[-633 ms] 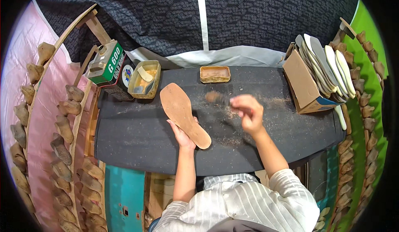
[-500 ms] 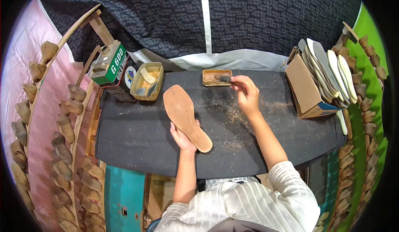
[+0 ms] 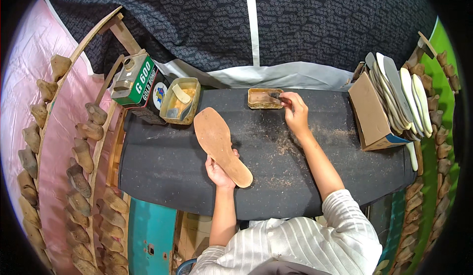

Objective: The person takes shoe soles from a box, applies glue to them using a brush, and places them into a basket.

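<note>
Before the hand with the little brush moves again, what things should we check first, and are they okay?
1. Sole held steady: ok. The left hand grips the heel end of the tan sole, which lies flat on the dark table.
2. Brush at the tin: ok. The right hand holds the small brush over the small flat tin.
3. Enough stuff on the brush: cannot tell, too small to see.
4. Path from tin to sole: ok, only crumbs lie between them.
5. Yellow tub out of the way: ok, it sits beyond the sole's toe.
</note>
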Demonstrator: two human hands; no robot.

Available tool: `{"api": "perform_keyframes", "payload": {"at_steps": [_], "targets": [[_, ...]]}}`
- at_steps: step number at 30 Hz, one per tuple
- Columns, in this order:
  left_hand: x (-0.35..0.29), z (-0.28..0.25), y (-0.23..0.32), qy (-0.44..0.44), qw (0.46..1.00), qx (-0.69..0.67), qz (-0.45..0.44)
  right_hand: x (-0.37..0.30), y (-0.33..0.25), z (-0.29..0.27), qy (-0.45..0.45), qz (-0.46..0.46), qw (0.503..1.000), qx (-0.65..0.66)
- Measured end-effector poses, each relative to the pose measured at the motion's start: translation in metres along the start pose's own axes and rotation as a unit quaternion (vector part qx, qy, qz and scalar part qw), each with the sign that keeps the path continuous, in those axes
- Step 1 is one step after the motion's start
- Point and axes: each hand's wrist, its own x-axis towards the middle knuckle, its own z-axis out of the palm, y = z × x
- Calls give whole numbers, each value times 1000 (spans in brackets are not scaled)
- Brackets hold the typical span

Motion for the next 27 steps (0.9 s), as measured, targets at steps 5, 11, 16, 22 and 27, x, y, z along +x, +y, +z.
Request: {"api": "perform_keyframes", "payload": {"at_steps": [5,11,16,22,27], "targets": [[2,-1,0,6,1000,0,7,-33,-46,-7,-15,-34,989,143],[-2,15,-4,114,993,14,21,-79,-108,-17,-186,-137,952,201],[-4,2,-3,-18,1000,5,-5,-117,-115,-8,-201,-151,950,186],[-3,2,-3,-16,1000,-10,6,-133,-122,-27,-216,-135,949,185],[-4,5,-7,-37,999,2,6,-133,-124,-34,-201,-100,956,189]]}}
